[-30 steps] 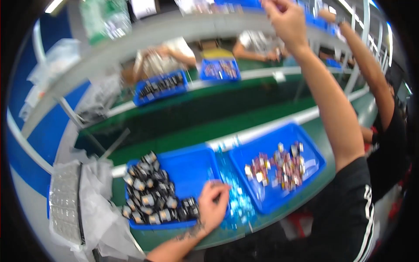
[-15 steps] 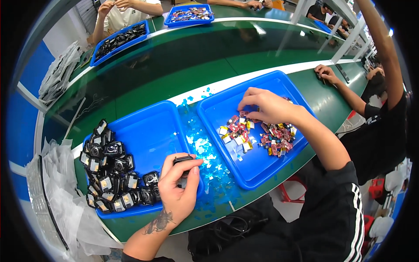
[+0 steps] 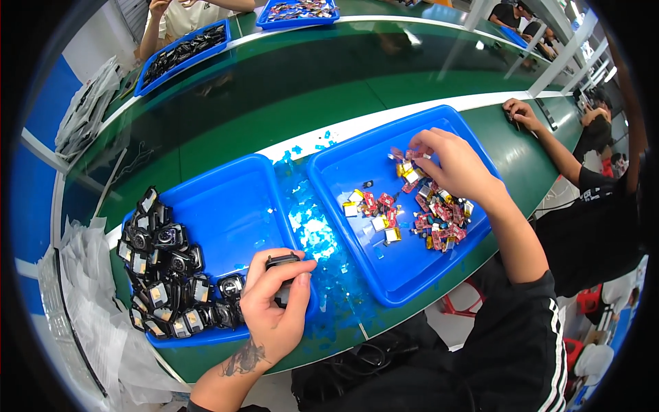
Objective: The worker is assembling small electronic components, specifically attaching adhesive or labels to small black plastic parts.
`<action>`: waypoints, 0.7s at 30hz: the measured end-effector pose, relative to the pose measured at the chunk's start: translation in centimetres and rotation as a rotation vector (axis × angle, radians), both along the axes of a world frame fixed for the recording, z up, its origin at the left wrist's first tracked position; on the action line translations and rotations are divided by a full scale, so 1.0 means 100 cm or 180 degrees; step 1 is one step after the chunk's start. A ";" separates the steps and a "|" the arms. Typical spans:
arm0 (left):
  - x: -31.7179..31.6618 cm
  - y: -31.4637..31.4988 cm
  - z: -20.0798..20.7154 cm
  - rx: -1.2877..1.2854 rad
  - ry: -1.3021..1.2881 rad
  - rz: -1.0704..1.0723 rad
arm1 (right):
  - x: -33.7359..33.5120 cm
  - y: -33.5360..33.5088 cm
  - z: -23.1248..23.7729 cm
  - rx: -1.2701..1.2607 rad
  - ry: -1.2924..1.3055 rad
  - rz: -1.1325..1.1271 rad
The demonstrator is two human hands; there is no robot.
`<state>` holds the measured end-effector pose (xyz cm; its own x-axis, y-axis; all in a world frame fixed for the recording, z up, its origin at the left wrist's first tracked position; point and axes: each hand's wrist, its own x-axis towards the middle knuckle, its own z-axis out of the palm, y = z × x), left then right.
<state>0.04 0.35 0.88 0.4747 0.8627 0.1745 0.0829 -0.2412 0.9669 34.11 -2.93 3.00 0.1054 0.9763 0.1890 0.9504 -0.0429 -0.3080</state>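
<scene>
My left hand point(image 3: 276, 302) is closed around a black watch case point(image 3: 283, 259), held above the near right corner of the left blue tray point(image 3: 237, 175). That tray holds a heap of similar black watch cases point(image 3: 168, 237), some showing round lens-like backs, others pale rectangular patches. Over the far part of the right blue tray point(image 3: 357, 264), my right hand point(image 3: 456, 161) is curled, with thumb and fingers apart. Close to its fingertips are small red circuit boards point(image 3: 410, 172) with white and yellow cells; one board there is blurred. More boards point(image 3: 439, 223) lie below the hand.
Blue film scraps point(image 3: 312, 230) litter the green table between the trays. Clear plastic sheeting point(image 3: 93, 288) hangs at the left. Across the bench stand a tray of black parts point(image 3: 185, 55) and another of small boards point(image 3: 298, 12). A co-worker's hand point(image 3: 523, 115) rests at the right.
My right hand has moved right and slightly away from me, and some boards now lie farther up the tray near its fingertips. My left hand still holds the watch case.
</scene>
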 end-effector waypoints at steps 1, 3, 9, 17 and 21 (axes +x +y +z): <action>0.000 0.000 0.001 -0.0023 0.0005 -0.0006 | -0.002 0.000 -0.001 0.0106 0.0247 0.0003; 0.000 0.000 0.001 -0.0052 0.0010 -0.0001 | -0.010 0.000 0.001 0.0361 0.0082 0.0054; 0.000 -0.001 0.001 -0.0026 0.0041 -0.0022 | -0.037 0.027 0.000 0.0062 0.0351 0.1115; 0.000 -0.001 0.000 0.0023 0.0073 -0.0016 | -0.033 0.036 0.010 0.0046 0.0759 0.1048; -0.003 0.003 -0.004 0.0369 0.0174 -0.0247 | -0.029 0.036 0.016 0.0263 0.0684 0.0858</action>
